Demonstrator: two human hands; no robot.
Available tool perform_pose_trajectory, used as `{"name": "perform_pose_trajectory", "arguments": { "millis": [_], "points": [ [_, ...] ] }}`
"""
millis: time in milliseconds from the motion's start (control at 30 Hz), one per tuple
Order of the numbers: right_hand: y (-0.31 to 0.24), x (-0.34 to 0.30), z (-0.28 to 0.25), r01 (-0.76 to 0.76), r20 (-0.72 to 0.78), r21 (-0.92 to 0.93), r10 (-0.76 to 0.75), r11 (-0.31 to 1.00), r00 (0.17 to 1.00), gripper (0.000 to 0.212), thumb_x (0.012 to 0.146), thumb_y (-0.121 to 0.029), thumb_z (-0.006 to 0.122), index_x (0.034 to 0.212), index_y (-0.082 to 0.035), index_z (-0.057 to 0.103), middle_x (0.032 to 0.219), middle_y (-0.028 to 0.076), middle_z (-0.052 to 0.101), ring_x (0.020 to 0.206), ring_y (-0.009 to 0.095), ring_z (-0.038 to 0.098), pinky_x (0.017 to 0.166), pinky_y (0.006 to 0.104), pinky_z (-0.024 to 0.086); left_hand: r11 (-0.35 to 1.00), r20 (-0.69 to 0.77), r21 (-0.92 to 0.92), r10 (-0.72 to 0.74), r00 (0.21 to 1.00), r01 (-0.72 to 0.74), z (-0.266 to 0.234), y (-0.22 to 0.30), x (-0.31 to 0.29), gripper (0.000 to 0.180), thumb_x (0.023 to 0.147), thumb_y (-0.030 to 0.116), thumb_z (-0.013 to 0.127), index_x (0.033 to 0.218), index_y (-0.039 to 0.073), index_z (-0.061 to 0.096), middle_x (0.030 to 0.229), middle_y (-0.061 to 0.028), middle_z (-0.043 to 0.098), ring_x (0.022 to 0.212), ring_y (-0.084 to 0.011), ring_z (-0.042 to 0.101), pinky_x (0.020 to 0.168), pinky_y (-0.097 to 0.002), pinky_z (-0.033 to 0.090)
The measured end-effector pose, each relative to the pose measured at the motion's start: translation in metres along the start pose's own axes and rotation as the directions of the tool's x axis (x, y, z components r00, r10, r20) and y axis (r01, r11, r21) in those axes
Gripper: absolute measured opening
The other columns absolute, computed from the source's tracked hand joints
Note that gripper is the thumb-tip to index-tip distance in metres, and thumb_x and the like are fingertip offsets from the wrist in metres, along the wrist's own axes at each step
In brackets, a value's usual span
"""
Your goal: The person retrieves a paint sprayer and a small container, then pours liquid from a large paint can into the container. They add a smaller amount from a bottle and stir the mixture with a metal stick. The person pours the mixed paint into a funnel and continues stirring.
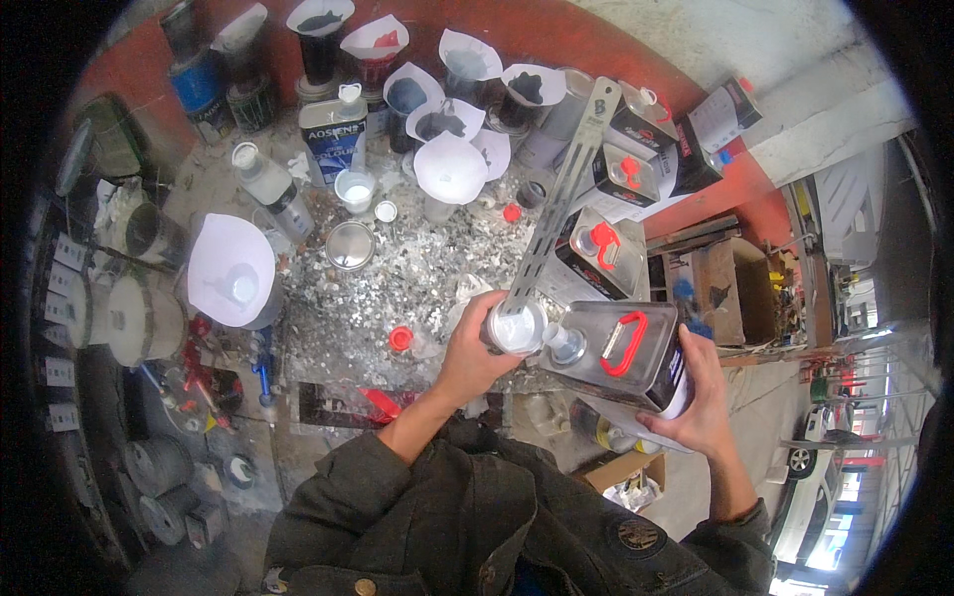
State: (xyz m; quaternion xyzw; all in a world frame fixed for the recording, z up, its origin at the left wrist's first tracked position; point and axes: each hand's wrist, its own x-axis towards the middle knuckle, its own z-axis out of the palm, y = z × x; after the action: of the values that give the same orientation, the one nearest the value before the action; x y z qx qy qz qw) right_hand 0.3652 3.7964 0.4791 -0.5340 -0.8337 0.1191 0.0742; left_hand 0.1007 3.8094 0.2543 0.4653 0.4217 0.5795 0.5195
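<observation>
While the left hand (475, 350) grips a small round tin (517, 328) with a perforated metal stick (556, 199) standing in it, the right hand (701, 397) tilts a rectangular metal can (621, 348), spout touching the tin, at the counter's (417, 268) near edge.

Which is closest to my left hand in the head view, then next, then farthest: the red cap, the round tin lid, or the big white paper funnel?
From the left hand:
1. Red cap, just left.
2. Round tin lid, up-left.
3. Big white paper funnel, far left.

My left hand (467, 353) holds cup (517, 328), stick (561, 189) in it; my right hand (701, 397) holds can (621, 348) just right, funnels (452, 164) far.
</observation>
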Motion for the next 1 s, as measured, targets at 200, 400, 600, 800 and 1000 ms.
{"name": "perform_pose_trajectory", "arguments": {
  "millis": [200,400,600,800,1000],
  "points": [
    [-0.005,0.004,-0.005,-0.012,0.027,-0.033,0.013,0.999,1.000,0.118,0.047,-0.022,0.091,0.151,-0.003,0.040,0.131,0.020,0.052,0.122,0.036,0.053,0.105,0.0422,0.043,1.000,0.017,0.021,-0.008,1.000,0.008,0.000,0.003,0.002,0.081,0.069,-0.001,0.080,0.140,0.002,0.044,0.133,-0.0094,0.050,0.127,-0.0198,0.051,0.107,-0.0340,0.044],
    [-0.006,0.006,-0.007,-0.026,0.050,-0.039,0.028,0.999,0.998,0.119,0.047,-0.022,0.091,0.152,-0.004,0.039,0.133,0.020,0.051,0.123,0.037,0.053,0.106,0.0432,0.043,0.997,0.016,0.072,-0.008,1.000,0.007,-0.001,0.003,0.001,0.082,0.069,0.001,0.082,0.141,0.003,0.044,0.134,-0.0103,0.051,0.126,-0.0207,0.053,0.105,-0.0341,0.045],
    [-0.008,0.008,-0.009,-0.027,0.057,-0.037,0.029,0.999,0.998,0.118,0.047,-0.020,0.091,0.153,-0.005,0.038,0.133,0.020,0.051,0.123,0.037,0.053,0.105,0.0431,0.043,0.995,0.009,0.098,-0.001,1.000,0.000,-0.002,0.003,0.002,0.083,0.069,-0.001,0.082,0.142,0.004,0.043,0.135,-0.0103,0.051,0.126,-0.0215,0.053,0.107,-0.0349,0.045],
    [-0.001,0.003,-0.006,-0.022,0.027,-0.033,0.023,0.999,0.999,0.119,0.047,-0.023,0.091,0.153,-0.006,0.038,0.132,0.020,0.051,0.123,0.037,0.054,0.105,0.0436,0.043,0.997,0.035,-0.026,-0.069,0.997,0.070,0.000,0.000,0.003,0.085,0.069,-0.001,0.083,0.144,0.003,0.042,0.135,-0.0101,0.051,0.126,-0.0207,0.054,0.107,-0.0349,0.046],
    [0.030,-0.018,0.006,-0.037,-0.030,0.112,0.041,0.993,0.999,0.122,0.048,-0.028,0.093,0.151,0.002,0.036,0.138,0.021,0.051,0.128,0.036,0.052,0.109,0.0437,0.041,0.994,0.026,-0.028,-0.102,0.994,0.102,0.003,0.013,0.006,0.084,0.070,-0.004,0.082,0.143,0.003,0.041,0.132,-0.0087,0.055,0.122,-0.0193,0.057,0.105,-0.0342,0.048]
  ]
}}
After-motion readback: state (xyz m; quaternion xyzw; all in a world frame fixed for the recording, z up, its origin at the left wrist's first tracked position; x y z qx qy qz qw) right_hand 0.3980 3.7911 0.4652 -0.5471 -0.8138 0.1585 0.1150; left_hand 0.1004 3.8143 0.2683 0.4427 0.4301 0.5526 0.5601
